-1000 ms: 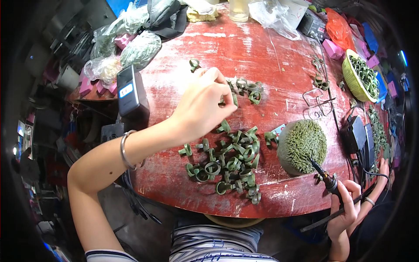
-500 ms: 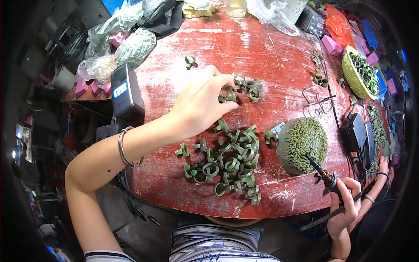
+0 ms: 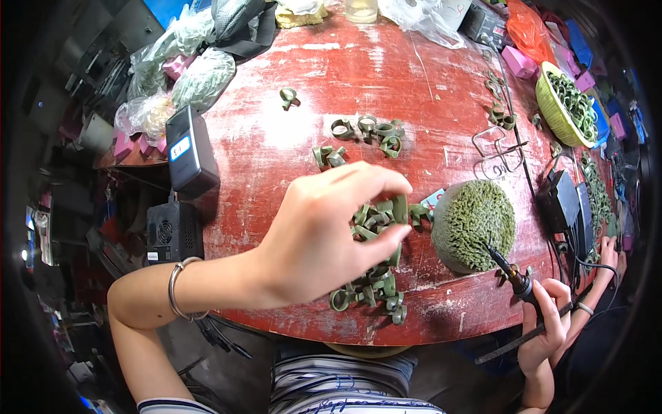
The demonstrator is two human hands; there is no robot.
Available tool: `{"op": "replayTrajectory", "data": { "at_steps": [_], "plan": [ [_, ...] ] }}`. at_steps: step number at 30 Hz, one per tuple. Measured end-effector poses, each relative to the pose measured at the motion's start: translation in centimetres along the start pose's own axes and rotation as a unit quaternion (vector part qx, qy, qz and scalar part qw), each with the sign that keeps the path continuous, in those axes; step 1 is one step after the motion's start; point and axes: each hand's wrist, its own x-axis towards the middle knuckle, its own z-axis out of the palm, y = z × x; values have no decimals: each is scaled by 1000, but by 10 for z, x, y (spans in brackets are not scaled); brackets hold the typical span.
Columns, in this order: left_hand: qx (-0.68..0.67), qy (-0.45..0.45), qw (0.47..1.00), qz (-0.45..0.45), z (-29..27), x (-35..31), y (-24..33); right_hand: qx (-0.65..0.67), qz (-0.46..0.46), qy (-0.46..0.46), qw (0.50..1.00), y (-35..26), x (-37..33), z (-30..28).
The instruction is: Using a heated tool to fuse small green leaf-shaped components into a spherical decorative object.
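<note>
Apparently for ready aim, I'm remotely clamping the black pen (image 3: 518, 283) in my right hand (image 3: 548, 338) toward the green mound (image 3: 479, 221) at eleven o'clock, while my left hand (image 3: 324, 231) is curving round a ring (image 3: 400, 209) at its three o'clock, grip unclear.

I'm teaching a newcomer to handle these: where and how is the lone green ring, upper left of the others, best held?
Pinch the ring across its outer sides, probably from above: it is a curved loop with opposite sides for finger and thumb, and lies apart from the other rings, leaving the grip room.
</note>
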Motion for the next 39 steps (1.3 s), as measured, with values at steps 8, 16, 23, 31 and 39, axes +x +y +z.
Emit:
{"op": "replayTrajectory", "data": {
  "at_steps": [8,16,23,31,39],
  "plan": [
    [12,-127,991,-51,-6,-17,10,1,5,-3,1000,1,-3,0],
    [115,-19,988,-103,-14,2,-28,9,4,0,1000,1,-3,1],
    [234,-10,972,-15,-10,2,-53,10,4,7,1000,2,-6,3],
    [-125,-26,987,-97,-10,-4,-2,-1,7,2,1000,2,-3,3],
    [-369,-42,899,-232,-9,-17,13,-2,12,-1,1000,-2,-3,2]
  ]
}}
